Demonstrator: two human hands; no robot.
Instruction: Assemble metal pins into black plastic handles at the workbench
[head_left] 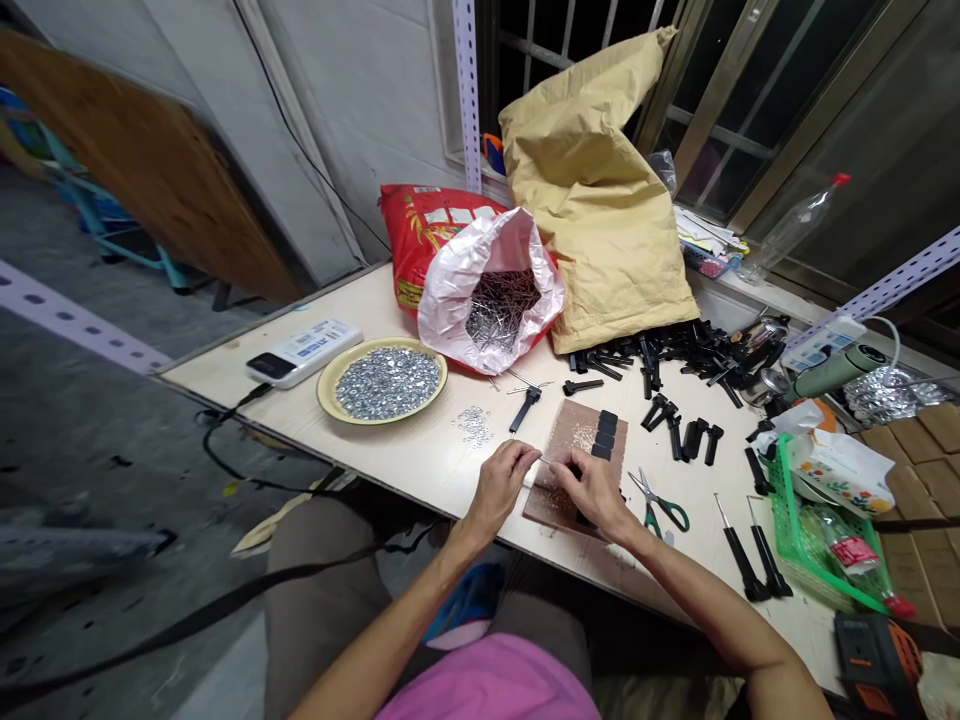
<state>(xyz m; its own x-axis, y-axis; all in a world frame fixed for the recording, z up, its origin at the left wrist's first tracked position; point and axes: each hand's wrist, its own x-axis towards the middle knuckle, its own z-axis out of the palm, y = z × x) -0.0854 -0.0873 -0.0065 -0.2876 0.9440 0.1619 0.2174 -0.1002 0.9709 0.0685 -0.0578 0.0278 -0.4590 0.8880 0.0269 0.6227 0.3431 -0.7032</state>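
Your left hand and right hand sit close together, fingers narrow over the brown board (its long axis runs roughly 12 to 6; any pinched item is too small to tell). A black-handled tool lies at 11 o'clock, green-handled scissors at 3.

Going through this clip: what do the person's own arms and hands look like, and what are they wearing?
The left hand and right hand are bare, without gloves. The left forearm and right forearm show no sleeve, watch or bracelet. A pink top shows at the bottom of the view.
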